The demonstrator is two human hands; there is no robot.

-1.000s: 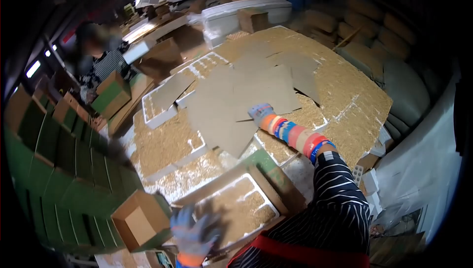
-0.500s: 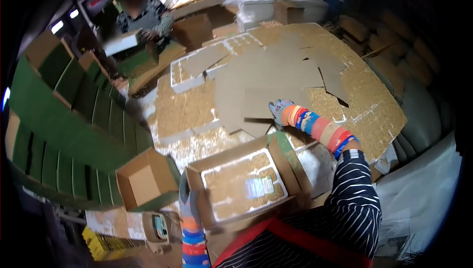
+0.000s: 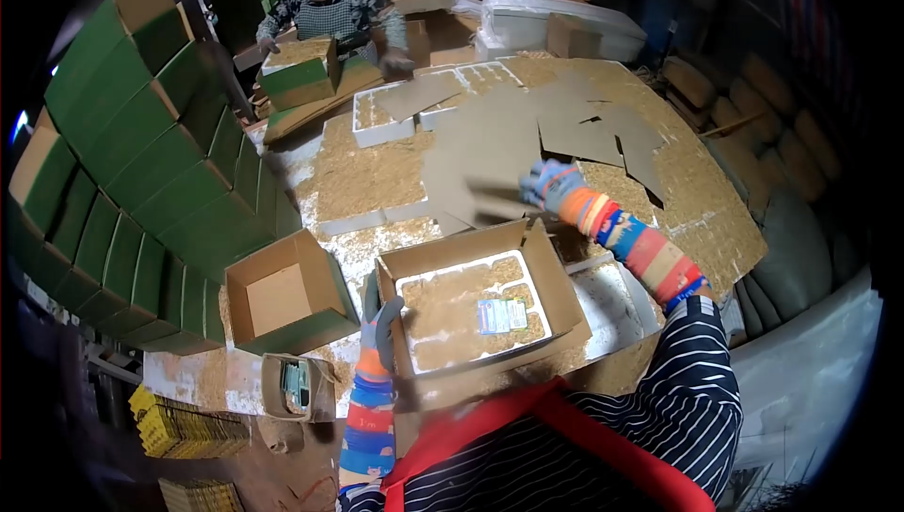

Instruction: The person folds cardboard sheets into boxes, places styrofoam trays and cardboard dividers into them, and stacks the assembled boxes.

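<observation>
An open cardboard box (image 3: 549, 272) sits in front of me, holding a white tray (image 3: 407, 319) filled with brown, crumbly material. A printed label packet (image 3: 502, 316) lies on top of that fill. My left hand (image 3: 381, 312), in a grey glove, grips the box's left wall, thumb inside. Beyond the box, my gloved right hand (image 3: 554, 184) has its fingers curled at the edge of a thin cardboard sheet (image 3: 504, 159), just above other flat sheets. Motion blur and a dark shadow partly hide this sheet's outline.
Green cardboard boxes (image 3: 155, 168) are stacked at the left, with an open empty box (image 3: 273, 296) beside them. A small box of packets (image 3: 294, 388) stands at the table's front edge. Across the table, a co-worker (image 3: 344, 18) handles a filled box (image 3: 299, 70). Filled white trays (image 3: 384, 131) cover the table.
My right hand has shifted slightly up and right, and the cardboard at its fingers has moved. My left hand still holds the box wall. The co-worker's arms have spread apart.
</observation>
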